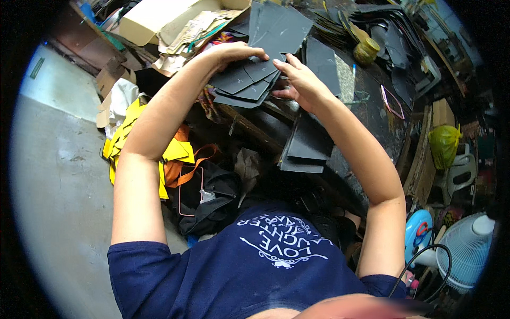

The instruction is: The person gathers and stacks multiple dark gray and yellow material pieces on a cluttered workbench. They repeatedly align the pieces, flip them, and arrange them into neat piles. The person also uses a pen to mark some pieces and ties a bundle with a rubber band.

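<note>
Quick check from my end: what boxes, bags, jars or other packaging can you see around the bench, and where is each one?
Cardboard box: top left behind the bench, open, pale tan, papers spilling beside it.
Jar: top right on the dark bench, small, round, yellowish with a lid.
Plastic bag: right of the bench, yellow-green, knotted, bulging.
Black bag: on the floor below the bench, soft, with an orange strap.
No screens or signs visible.

I can't see my left hand's [234, 53] fingertips; the fanned black sheets [249, 80] cover them. My right hand [300, 82] hides the sheets' right ends. At the bench's [372, 122] far edge, the jar [366, 50] is too small to read.
</note>
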